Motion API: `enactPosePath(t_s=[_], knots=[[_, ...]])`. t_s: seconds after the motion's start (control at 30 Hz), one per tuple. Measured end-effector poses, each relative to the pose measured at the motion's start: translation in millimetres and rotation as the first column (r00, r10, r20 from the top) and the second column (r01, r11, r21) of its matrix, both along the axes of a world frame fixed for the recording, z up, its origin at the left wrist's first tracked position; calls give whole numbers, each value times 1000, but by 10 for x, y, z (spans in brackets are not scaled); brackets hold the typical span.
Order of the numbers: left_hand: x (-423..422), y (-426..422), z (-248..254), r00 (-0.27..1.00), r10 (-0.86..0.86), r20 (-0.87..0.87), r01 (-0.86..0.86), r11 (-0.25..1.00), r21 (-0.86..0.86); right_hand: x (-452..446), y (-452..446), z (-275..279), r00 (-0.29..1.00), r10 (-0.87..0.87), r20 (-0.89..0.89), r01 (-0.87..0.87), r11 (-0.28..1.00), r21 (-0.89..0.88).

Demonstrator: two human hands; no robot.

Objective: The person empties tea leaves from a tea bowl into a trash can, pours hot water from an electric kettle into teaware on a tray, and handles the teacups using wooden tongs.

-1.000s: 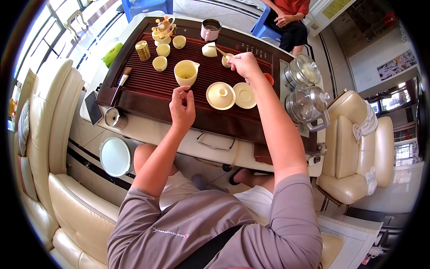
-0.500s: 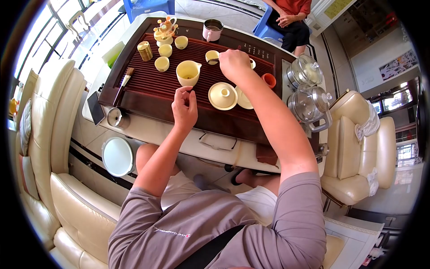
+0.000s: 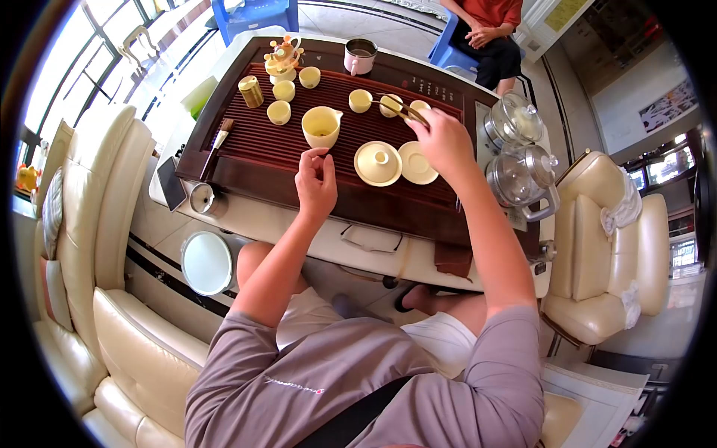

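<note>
My right hand (image 3: 442,142) grips a pair of dark tongs (image 3: 411,113), whose tips reach the small pale-yellow cup (image 3: 389,107) in the back row; whether they pinch its rim I cannot tell. Another cup (image 3: 360,100) stands left of it, and a third is partly hidden behind my hand. My left hand (image 3: 317,181) is loosely curled with nothing visible in it, just in front of the spouted pitcher (image 3: 321,125), which has a little yellowish liquid inside. A lidded bowl (image 3: 377,163) and a pale saucer (image 3: 417,162) sit between my hands.
On the slatted tea tray (image 3: 254,142) are several more cups, a gold canister (image 3: 251,91), a figurine (image 3: 283,56), a brush (image 3: 222,138) and a pink mug (image 3: 360,57). Glass kettles (image 3: 520,175) stand at right. A person in red (image 3: 489,22) sits across.
My right hand has moved right and toward me with the tongs, from the left cup to the middle one, now covering the red cup. My left hand stays by the pitcher. The view has shifted slightly.
</note>
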State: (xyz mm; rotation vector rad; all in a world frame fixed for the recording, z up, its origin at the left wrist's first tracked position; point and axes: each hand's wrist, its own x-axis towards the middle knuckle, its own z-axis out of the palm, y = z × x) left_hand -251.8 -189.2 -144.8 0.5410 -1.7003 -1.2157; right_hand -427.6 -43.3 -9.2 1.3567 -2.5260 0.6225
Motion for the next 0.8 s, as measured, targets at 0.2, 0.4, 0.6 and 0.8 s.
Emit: enactPosePath(t_s=[0.2,0.4,0.6,0.8], knots=[[-3,-4,7,999,28,32,-27,999,-43,146,1044,-462,955,-188,228,242,940,-239],[-35,-6,-17,1000,7,-10,-7,999,-33,285,1635,-994,854,-312,417,449,847,-284],[-36,-117,-151,998,6,69,-1,997,-77,320,1926,-1261,861,-409,303,497,805,-326],[-42,-202,-244,997,-20,78,24,999,-48,423,2125,-1201,877,-400,267,462,855,-236]])
